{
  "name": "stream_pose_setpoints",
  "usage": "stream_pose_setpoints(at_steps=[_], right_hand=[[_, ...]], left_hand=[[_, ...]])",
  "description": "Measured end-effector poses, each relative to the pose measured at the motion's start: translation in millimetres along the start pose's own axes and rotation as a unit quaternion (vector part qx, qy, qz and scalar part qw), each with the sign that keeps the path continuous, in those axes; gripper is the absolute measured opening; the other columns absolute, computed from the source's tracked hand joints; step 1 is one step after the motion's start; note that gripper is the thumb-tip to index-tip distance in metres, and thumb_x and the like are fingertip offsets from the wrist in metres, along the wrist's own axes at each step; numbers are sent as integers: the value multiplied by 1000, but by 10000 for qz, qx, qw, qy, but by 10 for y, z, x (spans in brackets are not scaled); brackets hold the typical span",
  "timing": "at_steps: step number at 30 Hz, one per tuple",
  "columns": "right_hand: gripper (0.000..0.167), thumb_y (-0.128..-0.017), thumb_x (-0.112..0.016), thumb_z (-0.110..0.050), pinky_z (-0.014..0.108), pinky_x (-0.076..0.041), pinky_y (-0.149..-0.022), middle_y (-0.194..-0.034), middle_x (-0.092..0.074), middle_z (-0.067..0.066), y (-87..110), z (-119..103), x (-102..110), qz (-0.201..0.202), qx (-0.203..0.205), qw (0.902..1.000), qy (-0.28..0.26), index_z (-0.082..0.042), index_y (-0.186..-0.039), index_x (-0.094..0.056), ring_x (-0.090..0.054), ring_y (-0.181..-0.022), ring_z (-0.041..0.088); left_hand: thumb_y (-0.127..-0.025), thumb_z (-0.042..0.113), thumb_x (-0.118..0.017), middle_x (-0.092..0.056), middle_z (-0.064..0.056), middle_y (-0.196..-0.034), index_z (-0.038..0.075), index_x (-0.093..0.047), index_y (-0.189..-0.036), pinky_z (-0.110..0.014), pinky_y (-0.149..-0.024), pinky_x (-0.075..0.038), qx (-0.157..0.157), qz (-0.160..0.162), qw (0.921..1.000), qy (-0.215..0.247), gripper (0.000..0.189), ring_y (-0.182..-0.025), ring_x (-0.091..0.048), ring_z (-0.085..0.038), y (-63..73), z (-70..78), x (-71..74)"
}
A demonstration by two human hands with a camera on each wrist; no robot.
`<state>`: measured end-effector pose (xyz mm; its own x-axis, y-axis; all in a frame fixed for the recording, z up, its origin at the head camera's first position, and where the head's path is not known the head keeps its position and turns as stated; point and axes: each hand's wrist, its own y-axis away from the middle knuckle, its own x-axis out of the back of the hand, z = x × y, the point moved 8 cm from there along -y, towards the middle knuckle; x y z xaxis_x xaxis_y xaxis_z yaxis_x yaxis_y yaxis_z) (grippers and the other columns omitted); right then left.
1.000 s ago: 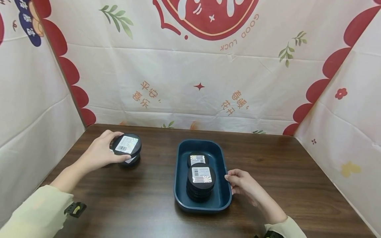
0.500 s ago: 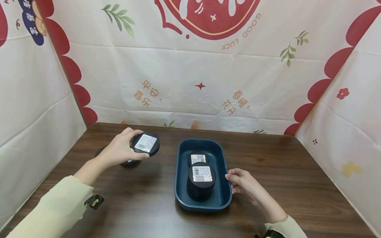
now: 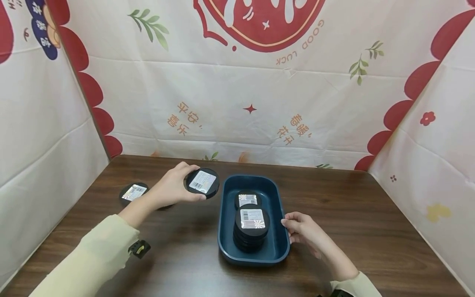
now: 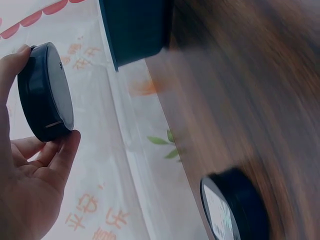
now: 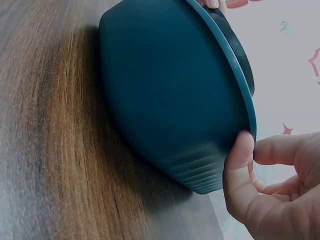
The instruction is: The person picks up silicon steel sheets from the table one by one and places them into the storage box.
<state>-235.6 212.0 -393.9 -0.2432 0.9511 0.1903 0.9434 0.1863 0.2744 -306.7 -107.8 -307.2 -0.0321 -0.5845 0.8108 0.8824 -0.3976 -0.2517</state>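
Note:
In the head view my left hand [image 3: 174,187] pinches a flat round black container [image 3: 202,182] with a white label, held above the table just left of the tray. Thumb and fingertips grip its edge in the left wrist view, the container [image 4: 45,92] standing edge-on there. My right hand [image 3: 306,231] holds the right rim of a deep blue rectangular tray [image 3: 254,260]; in the right wrist view thumb and forefinger pinch that rim. Inside the tray stands a stack of similar black containers [image 3: 252,231], with another labelled one [image 3: 247,199] behind it.
Left of the tray, a labelled black container [image 3: 133,192] lies on the dark wooden table [image 3: 178,255]. Another black one is mostly hidden behind my left wrist. A printed white cloth [image 3: 222,95] hangs along the back and both sides.
My left hand has lifted the container off the pile at left and carried it rightward to near the tray. A labelled container at left has come into view. My right hand stays put.

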Motion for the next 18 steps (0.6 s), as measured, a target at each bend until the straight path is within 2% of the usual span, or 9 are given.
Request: stream_pose_setpoints(at_steps=[11,18], right_hand=[[35,-94,-53,-18,27,-50,-59,-79,-51,8,6,20,9,-14,-19,10000,-33,10,-112,-43,-51,-67,17],[35,-94,-53,-17,27,-50,-59,-80,-51,8,-7,13,0,5,-9,10000,-45,11,-112,-43,-51,-67,17]], left_hand=[[-64,47,-81,-48,-7,-115,6,-47,-134,-33,-77,-46,-50,-332,9993,178,88,-92,-50,-20,-262,186,-283],[-63,48,-81,-48,-7,-115,7,-47,-134,-34,-78,-46,-65,-360,9990,267,88,-94,-50,-21,-386,277,-392]])
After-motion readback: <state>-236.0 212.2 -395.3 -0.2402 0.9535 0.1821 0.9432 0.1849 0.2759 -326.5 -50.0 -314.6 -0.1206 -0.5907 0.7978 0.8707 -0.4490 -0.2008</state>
